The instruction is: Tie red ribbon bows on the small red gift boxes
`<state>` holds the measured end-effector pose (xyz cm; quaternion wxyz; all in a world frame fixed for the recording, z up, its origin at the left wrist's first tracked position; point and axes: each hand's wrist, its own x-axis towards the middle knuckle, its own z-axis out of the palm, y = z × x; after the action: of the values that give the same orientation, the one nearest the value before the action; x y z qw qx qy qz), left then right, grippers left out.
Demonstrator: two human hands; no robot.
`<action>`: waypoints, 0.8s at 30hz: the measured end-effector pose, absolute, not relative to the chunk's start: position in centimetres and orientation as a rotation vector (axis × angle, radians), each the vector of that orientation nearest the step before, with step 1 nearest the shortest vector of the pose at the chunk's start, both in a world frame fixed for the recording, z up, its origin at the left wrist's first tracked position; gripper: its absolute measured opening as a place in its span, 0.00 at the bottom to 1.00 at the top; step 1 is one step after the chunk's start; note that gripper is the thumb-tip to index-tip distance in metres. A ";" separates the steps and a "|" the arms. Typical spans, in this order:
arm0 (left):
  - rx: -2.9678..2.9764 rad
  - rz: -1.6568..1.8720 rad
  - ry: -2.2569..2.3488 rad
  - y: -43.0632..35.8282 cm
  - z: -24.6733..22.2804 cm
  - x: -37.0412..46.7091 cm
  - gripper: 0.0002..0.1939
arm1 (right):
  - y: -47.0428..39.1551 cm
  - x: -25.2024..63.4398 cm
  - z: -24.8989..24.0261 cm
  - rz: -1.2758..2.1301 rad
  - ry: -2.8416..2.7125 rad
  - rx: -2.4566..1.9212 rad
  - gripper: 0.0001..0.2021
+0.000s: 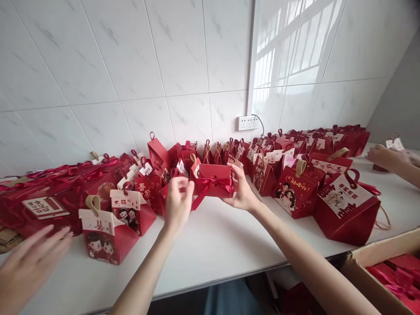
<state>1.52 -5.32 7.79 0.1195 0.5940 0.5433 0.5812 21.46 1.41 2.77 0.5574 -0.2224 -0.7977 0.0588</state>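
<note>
Glossy white marble-veined wall tiles [124, 65] fill the upper half of the frame, split by thin grey grout lines. Right of centre the wall turns a corner along a pale vertical edge, and the tiles beyond it carry the bright reflection of a barred window [288, 48]. A white plastic multi-socket outlet [248, 122] sits low on the wall near that corner, a thin dark cable looping from its right side. A plain grey wall panel [402, 100] rises at the far right. Along the lower half runs a smooth white countertop [216, 249], evenly lit by daylight.
</note>
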 end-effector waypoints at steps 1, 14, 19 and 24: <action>1.722 1.727 1.526 -3.9 7.6 2.0 0.14 | 2.1 21.0 2.5 0.138 -1.878 -0.518 0.48; 1.627 1.426 1.261 1.8 -1.6 2.0 0.24 | 3.9 21.7 -0.8 0.471 -2.064 -0.743 0.47; 1.595 1.385 1.285 1.3 -1.1 2.3 0.24 | 2.8 21.9 -0.1 0.821 -1.910 -0.763 0.32; 1.616 1.366 1.327 0.5 -0.6 2.8 0.20 | 2.0 20.8 -0.2 0.813 -1.679 -0.806 0.14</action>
<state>2.80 0.50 -0.58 0.3162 0.6139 0.5041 0.5187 20.81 1.97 -0.21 0.5265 -0.3373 -0.7025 0.3401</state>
